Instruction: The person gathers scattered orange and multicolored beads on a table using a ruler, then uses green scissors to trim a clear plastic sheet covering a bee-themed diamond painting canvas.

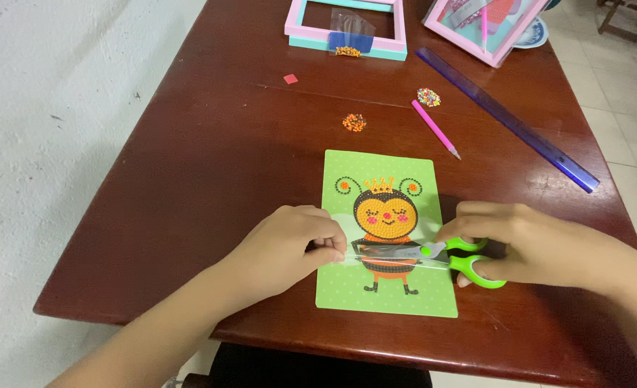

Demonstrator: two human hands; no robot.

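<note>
**Scissors across the bee card**

Scissors (433, 255), green-handled, lie sideways over the lower half of a green card (387, 233) w/ a beaded bee pic, blades pointing to my left. My right hand (530, 248) is wrapped round the handles, fingers thru the loops; blades look nearly closed, tips under a clear film sheet (361, 251) that sits on the card. My left hand (293, 248) pinches that film's edge btwn thumb and fingers, closed tight on it, resting on the card's left side. Whether the blades are actually biting the film, can't tell.

Card sits flat near the front edge of a dark red-brown wooden table (211, 179), approx centre. Beyond it: pink pen (436, 129), small orange bead pile (354, 122), mixed-colour bead pile (428, 96), tiny red square (290, 79). Long purple ruler (509, 121) runs diagonally at right. Far edge: pink-and-teal frame (347, 36) w/ a small bag and beads on it, plus a second pink frame (487, 29) leaning
</note>
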